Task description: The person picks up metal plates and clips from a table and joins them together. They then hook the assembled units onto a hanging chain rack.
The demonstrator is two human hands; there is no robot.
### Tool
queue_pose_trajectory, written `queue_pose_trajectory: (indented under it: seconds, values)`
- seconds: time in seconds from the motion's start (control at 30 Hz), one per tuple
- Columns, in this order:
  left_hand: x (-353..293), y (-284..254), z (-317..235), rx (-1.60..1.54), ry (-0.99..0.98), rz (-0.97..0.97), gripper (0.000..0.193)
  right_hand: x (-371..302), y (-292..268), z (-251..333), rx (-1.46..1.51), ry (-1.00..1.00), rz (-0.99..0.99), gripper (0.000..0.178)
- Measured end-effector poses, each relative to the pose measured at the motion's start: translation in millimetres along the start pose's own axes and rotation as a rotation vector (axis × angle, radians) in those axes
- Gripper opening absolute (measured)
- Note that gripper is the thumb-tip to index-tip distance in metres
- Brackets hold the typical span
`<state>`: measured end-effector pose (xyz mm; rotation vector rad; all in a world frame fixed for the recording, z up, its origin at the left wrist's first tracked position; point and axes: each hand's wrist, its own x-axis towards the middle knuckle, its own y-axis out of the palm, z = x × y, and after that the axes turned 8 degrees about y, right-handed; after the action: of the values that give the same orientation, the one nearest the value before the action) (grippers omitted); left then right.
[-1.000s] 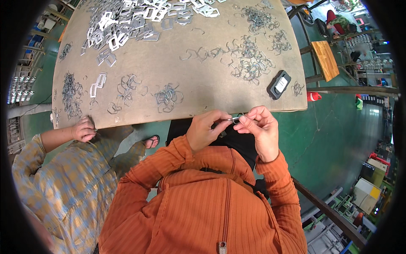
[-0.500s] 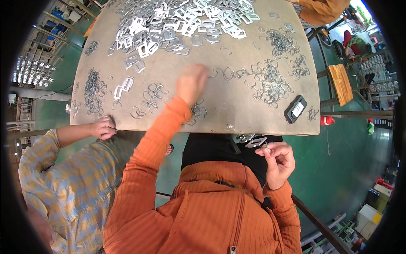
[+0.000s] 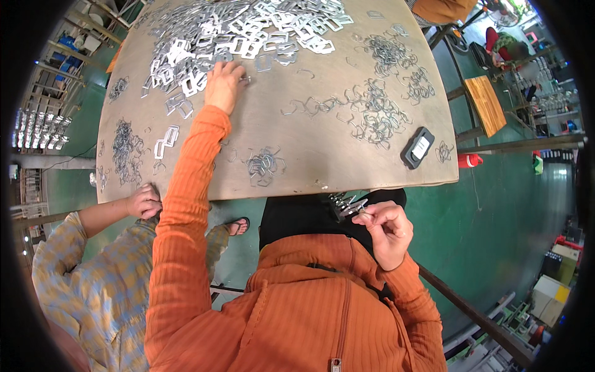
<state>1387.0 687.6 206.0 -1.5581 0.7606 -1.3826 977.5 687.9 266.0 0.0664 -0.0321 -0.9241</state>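
Note:
My left hand [image 3: 224, 87] reaches across the table to the near edge of a heap of flat silver rectangular metal frames [image 3: 248, 44]. Its fingers stretch over the closest frames, slightly apart, and a small glint shows beside the thumb. Low over my lap, just off the table's front edge, my right hand [image 3: 389, 234] pinches a thin bent wire piece [image 3: 365, 216] between thumb and fingertips. Several metal pieces in a row [image 3: 344, 203] sit beside those fingertips, partly hidden by the hand and the table edge.
Bent wire hooks lie in piles at the right [image 3: 378, 115], front middle [image 3: 265, 166] and left [image 3: 126, 152]. A black device with a white label [image 3: 418, 149] rests near the right edge. At left, a person in a checked shirt [image 3: 108, 266] has a hand [image 3: 145, 201] at the table edge.
My left hand has moved left and farther away, from beside the wire hooks to the frame heap. My right hand stays low by the front edge, still pinching.

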Motion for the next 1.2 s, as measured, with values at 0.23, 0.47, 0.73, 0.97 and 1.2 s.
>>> queue_pose_trajectory:
  seconds: [0.23,0.47,0.73,0.97,1.2]
  values:
    - [-29.3,-73.4,-154.1,-1.439,-0.491,0.157,0.023,0.6,-8.7,-7.4,-0.032,0.031,-0.024,0.015]
    - [-56.2,-106.0,-225.3,-1.683,-0.491,0.180,0.028,1.2,-9.4,-7.7,-0.021,0.006,-0.025,0.015]
    - [-58.2,-118.6,-229.4,-1.626,-0.438,0.209,0.024,-0.1,-8.9,-6.8,-0.058,0.021,-0.058,0.015]
    - [-71.4,-107.9,-230.6,-1.455,-0.201,0.149,0.017,9.6,-20.2,-5.0,-0.296,0.043,-0.043,0.009]
    - [-83.7,-94.3,-233.1,-1.470,-0.217,0.157,0.017,119.4,-24.9,-17.0,-0.785,-0.138,0.032,0.011]
